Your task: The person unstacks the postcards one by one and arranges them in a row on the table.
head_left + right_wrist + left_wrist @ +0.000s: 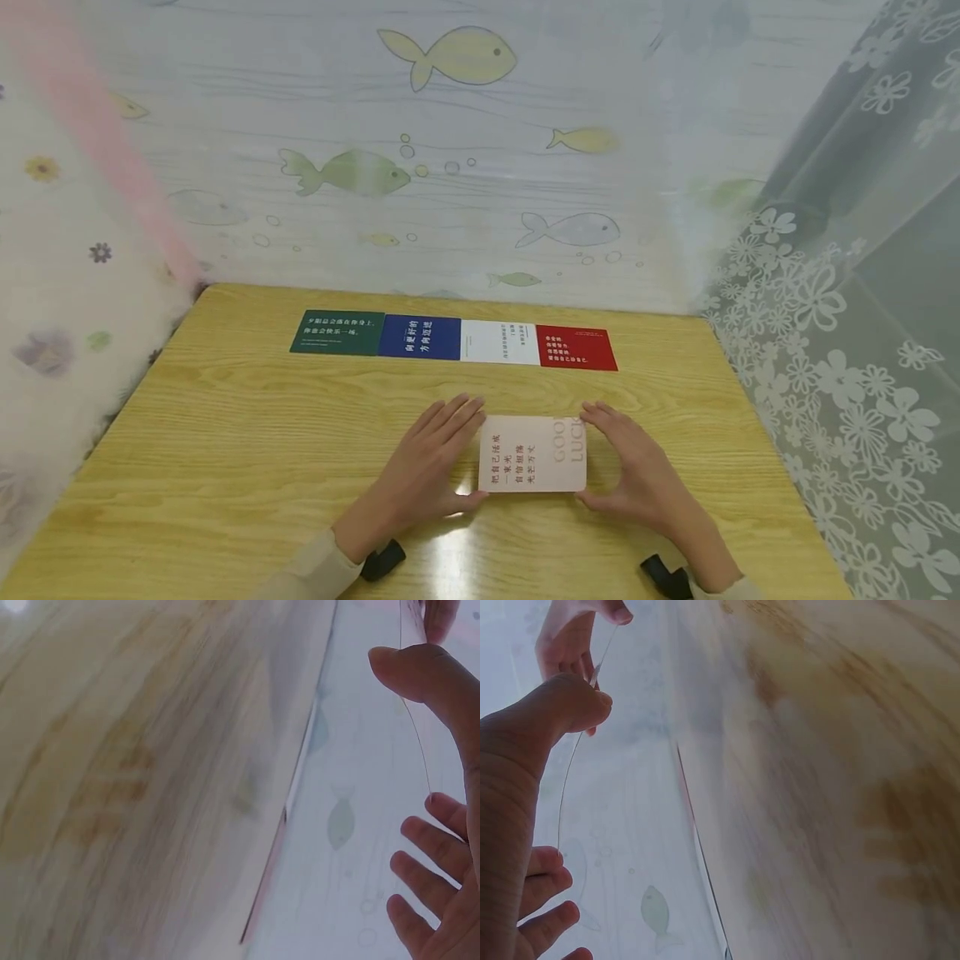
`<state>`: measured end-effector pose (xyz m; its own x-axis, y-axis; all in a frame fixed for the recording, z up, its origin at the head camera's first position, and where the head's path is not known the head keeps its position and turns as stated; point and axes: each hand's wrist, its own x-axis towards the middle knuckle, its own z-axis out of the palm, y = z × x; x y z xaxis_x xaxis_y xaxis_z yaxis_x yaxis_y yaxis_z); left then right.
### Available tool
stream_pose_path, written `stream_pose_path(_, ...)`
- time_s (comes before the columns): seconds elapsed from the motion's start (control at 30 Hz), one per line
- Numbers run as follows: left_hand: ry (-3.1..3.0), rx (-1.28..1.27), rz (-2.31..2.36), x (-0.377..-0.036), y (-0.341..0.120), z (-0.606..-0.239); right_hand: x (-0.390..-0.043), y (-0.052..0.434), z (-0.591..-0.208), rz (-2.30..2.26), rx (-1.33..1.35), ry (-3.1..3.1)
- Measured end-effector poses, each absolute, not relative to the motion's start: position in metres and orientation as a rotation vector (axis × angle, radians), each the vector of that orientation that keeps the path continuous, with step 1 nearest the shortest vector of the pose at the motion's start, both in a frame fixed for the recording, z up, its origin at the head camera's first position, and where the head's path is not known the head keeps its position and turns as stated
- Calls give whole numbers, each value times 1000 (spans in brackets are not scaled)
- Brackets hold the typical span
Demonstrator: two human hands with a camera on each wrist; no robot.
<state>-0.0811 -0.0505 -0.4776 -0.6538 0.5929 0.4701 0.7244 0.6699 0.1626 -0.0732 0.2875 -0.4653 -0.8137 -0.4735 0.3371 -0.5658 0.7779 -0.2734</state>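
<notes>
Card, pale pink, thin, light and bendy, is pinched at its side edges by left hand and right hand above the bench.

Both hands — left hand, right hand — hold pink card.

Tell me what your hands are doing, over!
Left hand and right hand pinch the pink card by its side edges. Four cards lined up behind. Nothing between.
</notes>
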Motion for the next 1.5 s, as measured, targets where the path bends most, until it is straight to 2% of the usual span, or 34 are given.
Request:
stream_pose_path(0.47,-2628,-1070,-488,-95,-23,-480,-82,313,-466,565,818,-2741)
stream_pose_path(1.0,-2774,-1112,-488,-127,22,-487,-93,346,-459,681,639,-3017)
stream_pose_path(1.5,-2828,-1112,-438,-154,64,-486,-115,381,-466,740,589,-2994)
